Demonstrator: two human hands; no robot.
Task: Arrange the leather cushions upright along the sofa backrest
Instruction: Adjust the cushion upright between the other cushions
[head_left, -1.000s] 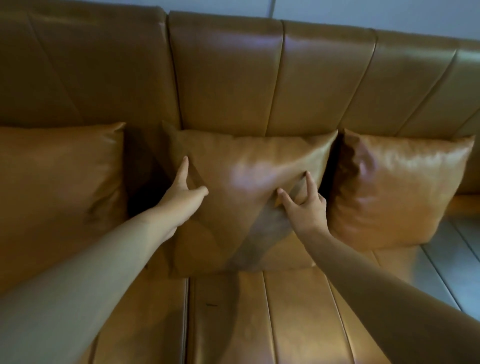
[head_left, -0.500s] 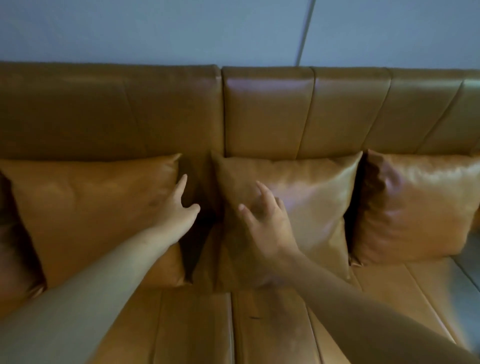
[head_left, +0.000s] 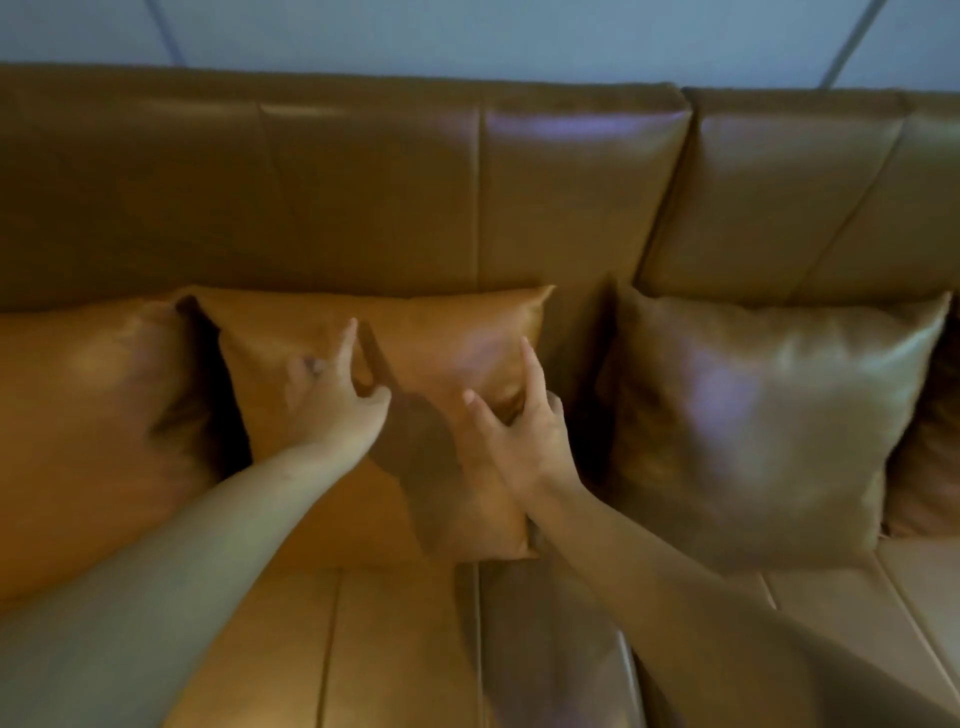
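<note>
A tan leather cushion (head_left: 441, 332) stands upright against the sofa backrest (head_left: 363, 197), left of centre. My left hand (head_left: 332, 410) lies on its front face with fingers spread. My right hand (head_left: 519, 436) presses its right edge, thumb and forefinger apart, and the leather dents under the fingers. Neither hand closes around it. A second cushion (head_left: 88, 415) stands touching it on the left. A third cushion (head_left: 753, 415) stands to the right across a dark gap. Part of another cushion (head_left: 930, 467) shows at the right border.
The sofa seat (head_left: 405, 649) runs along the bottom under my forearms, with seams between its panels. A pale blue-grey wall (head_left: 467, 36) rises behind the backrest.
My view has swung left along the sofa. Both hands left the former middle cushion and now rest on the cushion to its left. My right hand crossed the gap between the two.
</note>
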